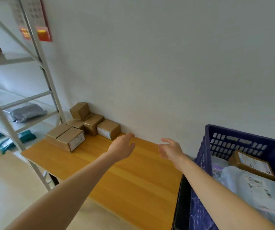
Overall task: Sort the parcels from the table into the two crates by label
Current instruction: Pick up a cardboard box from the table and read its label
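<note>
Cardboard parcels (77, 130) sat bunched at the far left corner of the desk (130, 183), against the wall (166, 63). Your left hand (122, 146) hovered just right of them, fingers (129, 136) relaxed and holding nothing. Your right hand (170, 151) was likewise released, near the blue crate (233, 143).

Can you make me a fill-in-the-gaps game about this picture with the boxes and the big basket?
1. The crate right of the table is coloured ____.
2. The left hand and right hand are both holding ____.
3. The cardboard parcels sit in the table's far ____ corner.
Missing words: blue; nothing; left.
</note>
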A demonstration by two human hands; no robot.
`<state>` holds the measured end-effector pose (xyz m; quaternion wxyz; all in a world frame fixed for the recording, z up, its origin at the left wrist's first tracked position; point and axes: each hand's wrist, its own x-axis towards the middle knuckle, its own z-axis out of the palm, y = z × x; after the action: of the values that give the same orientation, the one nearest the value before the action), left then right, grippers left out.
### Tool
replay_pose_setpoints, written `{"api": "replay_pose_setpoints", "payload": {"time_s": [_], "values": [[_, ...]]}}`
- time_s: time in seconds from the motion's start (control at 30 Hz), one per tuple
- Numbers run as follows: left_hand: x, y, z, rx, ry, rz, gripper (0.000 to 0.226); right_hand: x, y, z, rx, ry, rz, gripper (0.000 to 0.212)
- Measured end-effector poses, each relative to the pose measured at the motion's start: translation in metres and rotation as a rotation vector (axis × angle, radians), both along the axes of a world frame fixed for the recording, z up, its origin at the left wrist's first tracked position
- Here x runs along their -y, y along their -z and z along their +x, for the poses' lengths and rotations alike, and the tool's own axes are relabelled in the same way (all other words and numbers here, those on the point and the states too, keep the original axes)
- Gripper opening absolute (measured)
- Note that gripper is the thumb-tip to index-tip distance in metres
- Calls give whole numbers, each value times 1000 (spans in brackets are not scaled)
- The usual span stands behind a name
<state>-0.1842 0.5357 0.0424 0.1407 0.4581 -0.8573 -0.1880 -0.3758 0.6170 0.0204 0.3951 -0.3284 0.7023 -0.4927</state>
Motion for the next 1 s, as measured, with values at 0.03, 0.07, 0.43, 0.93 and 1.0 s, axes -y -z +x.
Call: {"api": "replay_pose_setpoints", "payload": {"time_s": [0.03, 0.07, 0.43, 0.93, 1.0], "values": [[9, 4, 17, 2, -27, 10, 44, 12, 3, 14, 0, -12, -4, 44], [18, 8, 34, 0, -53, 19, 44, 24, 5, 29, 1, -24, -9, 44], [103, 62, 185, -29, -369, 179, 49, 154, 59, 151, 4, -278, 69, 44], [277, 141, 274, 79, -537, 393, 49, 357, 154, 236, 136, -354, 238, 39], [295, 149, 279, 88, -532, 413, 50, 372, 166, 243, 153, -342, 276, 38]]}}
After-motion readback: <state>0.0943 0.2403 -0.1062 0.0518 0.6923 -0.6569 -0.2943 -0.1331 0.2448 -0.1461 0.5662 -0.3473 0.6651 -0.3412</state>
